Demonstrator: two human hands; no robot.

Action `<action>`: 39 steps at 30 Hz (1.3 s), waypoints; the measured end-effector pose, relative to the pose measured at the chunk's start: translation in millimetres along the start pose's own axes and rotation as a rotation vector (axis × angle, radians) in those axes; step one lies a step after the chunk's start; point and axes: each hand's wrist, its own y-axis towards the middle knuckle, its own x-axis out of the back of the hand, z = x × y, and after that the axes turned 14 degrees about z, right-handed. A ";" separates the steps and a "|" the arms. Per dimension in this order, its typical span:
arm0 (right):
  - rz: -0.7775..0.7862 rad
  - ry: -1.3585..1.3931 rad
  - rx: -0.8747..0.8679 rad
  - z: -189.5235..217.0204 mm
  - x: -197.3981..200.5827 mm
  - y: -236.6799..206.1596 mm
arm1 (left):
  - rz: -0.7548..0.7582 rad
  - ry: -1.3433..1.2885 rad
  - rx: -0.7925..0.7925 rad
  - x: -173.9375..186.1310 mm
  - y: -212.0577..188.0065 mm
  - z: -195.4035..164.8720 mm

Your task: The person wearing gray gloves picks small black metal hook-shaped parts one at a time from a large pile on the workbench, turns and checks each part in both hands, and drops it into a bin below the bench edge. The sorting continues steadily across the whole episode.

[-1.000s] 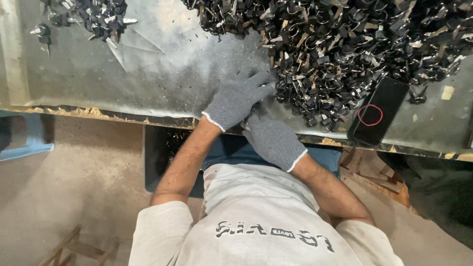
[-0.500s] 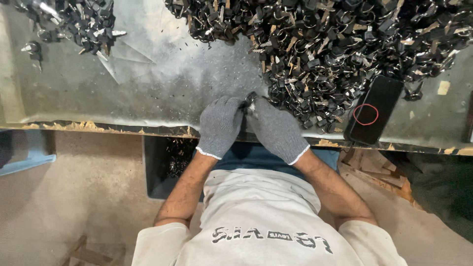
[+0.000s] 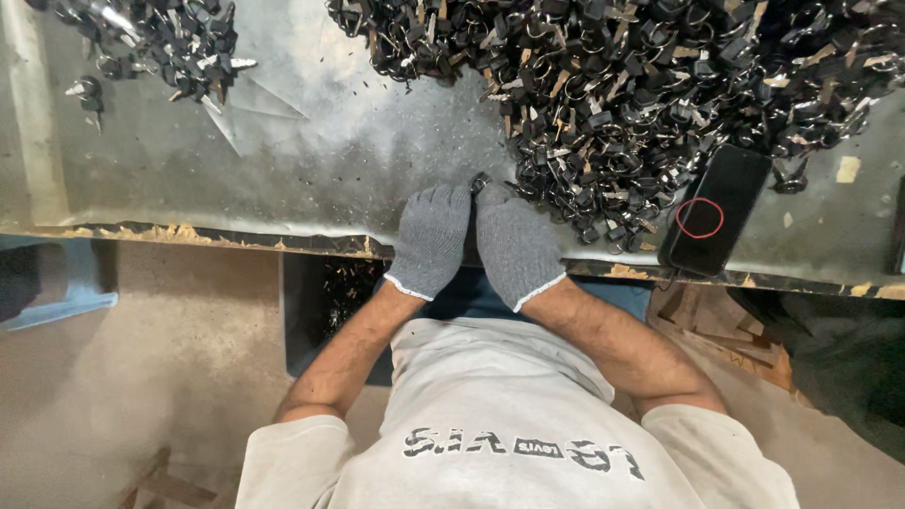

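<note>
Both my hands wear grey knit gloves and meet at the near edge of a grey metal worktable (image 3: 311, 160). My left hand (image 3: 432, 238) and my right hand (image 3: 514, 243) are pressed side by side, fingers curled. Between their fingertips a small dark metal clip (image 3: 480, 182) shows, pinched by both hands. Just beyond lies a big heap of black and silver metal clips (image 3: 641, 85), spread over the far right of the table.
A smaller pile of the same clips (image 3: 165, 47) lies at the far left. A black phone (image 3: 715, 209) rests near the table edge on the right. Under the edge sits a dark bin with clips (image 3: 339, 292); a blue box (image 3: 57, 283) stands left.
My left hand pulled back from the heap towards the table edge and joined my right hand. Both hands now close together on one small clip.
</note>
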 end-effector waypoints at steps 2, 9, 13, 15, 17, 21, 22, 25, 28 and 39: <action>-0.036 0.018 0.013 1.4 -2.1 -1.4 | -0.012 0.025 0.005 1.3 -1.0 -2.6; -0.119 0.176 0.207 -8.5 -3.5 1.1 | -0.055 0.063 0.011 4.1 -4.2 -7.8; -0.009 0.198 0.265 -13.3 19.6 -12.1 | -0.127 -0.103 0.014 12.4 -5.7 -11.0; -0.056 0.230 0.302 -15.2 28.2 -26.5 | -0.097 -0.215 0.076 16.6 -7.5 -11.7; -0.127 0.191 0.317 -15.6 29.0 -38.4 | -0.096 -0.308 0.098 17.9 -8.8 -9.9; -0.020 0.180 0.172 -21.2 16.1 -32.1 | -0.132 -0.366 0.058 12.7 -9.4 -1.6; 0.084 0.227 0.103 -23.3 12.0 -27.0 | -0.135 -0.360 0.048 10.8 -9.1 0.1; -0.126 0.190 0.243 -29.8 4.2 -12.2 | -0.133 -0.366 0.122 7.6 -7.9 2.3; -0.202 0.208 0.374 -32.7 3.0 -7.3 | -0.071 -0.319 0.186 8.2 -5.6 3.3; -0.035 -0.026 0.082 -5.0 -8.4 4.0 | -0.081 -0.088 -0.018 2.1 0.7 7.0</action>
